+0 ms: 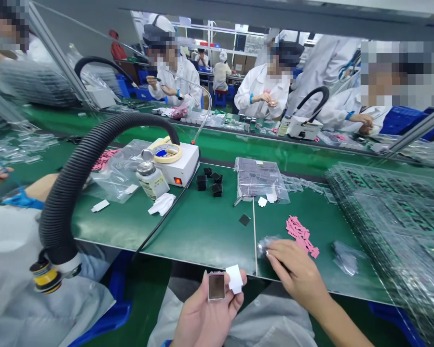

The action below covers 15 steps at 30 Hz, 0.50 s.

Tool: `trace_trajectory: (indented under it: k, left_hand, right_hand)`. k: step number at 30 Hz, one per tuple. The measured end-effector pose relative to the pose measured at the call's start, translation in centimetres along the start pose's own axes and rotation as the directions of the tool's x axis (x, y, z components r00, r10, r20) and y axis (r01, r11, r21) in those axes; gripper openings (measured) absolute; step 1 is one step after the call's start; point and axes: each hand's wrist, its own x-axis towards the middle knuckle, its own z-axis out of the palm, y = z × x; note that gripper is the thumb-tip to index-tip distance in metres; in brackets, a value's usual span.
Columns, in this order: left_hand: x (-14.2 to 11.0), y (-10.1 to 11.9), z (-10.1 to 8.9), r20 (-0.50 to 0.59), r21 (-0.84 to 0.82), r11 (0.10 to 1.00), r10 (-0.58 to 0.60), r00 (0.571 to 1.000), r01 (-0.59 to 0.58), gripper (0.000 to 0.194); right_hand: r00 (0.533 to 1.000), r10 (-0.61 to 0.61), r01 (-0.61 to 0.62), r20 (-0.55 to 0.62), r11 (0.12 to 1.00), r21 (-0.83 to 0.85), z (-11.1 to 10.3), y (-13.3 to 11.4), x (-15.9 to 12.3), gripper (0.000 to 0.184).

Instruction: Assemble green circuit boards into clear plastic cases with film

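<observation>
Two things, a dark square [216,286] and white tab [235,279], sit in the left hand [207,315], fingers curled likely so neither drops, near the tabletop's [198,241] front edge, while the right hand [301,273] touches clear film [264,245], its grip hidden.

The green table [202,231] has a white box [188,166] near its far edge. A small bottle [152,183] is just beside it. Black squares [210,182] sit in little piles. Pink strips [299,233] and clear plastic bits [347,258] lie near the close edge. Stacked clear trays [398,212] fill the right end.
</observation>
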Motion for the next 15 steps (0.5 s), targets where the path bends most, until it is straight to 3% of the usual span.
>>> trace_trajectory:
  k: [1, 2, 4, 6, 8, 11, 15]
  left_hand:
    - [0.0, -0.1, 0.0, 0.013, -0.015, 1.0, 0.008, 1.0, -0.008, 0.044]
    - [-0.1, -0.1, -0.1, 0.03, -0.027, 1.0, 0.017, 0.999, -0.016, 0.043]
    - [-0.2, -0.2, -0.3, 0.086, -0.052, 0.998, 0.04, 0.996, -0.035, 0.037]
    - [-0.4, -0.3, -0.6, 0.139, -0.073, 0.996, 0.065, 0.988, -0.055, 0.033]
    - [-0.6, -0.3, -1.0, 0.167, -0.081, 0.993, 0.094, 0.982, -0.081, 0.034]
    - [-1.0, -0.2, -1.3, 0.157, -0.094, 0.989, 0.13, 0.979, -0.116, 0.038]
    - [-1.7, 0.3, -0.9, 0.152, -0.153, 0.977, 0.169, 0.974, -0.146, 0.035]
  right_hand:
    - [0.995, 0.098, -0.095, -0.006, 0.978, 0.188, 0.9, -0.9, -0.6, 0.012]
    - [0.978, 0.207, -0.201, 0.032, 0.887, 0.416, 2.0, -1.8, -1.1, 0.016]
    - [0.915, 0.33, -0.378, 0.23, 0.512, 0.771, 4.7, -3.8, -1.9, 0.042]
    - [0.853, 0.322, -0.471, 0.41, 0.139, 0.871, 7.2, -5.5, -2.2, 0.068]
    - [0.796, 0.312, -0.525, 0.52, -0.075, 0.848, 8.7, -7.0, -1.9, 0.07]
    - [0.751, 0.311, -0.555, 0.583, -0.18, 0.812, 9.3, -8.8, -1.0, 0.061]
    - [0.761, 0.256, -0.562, 0.597, -0.2, 0.802, 8.9, -10.2, 0.3, 0.057]
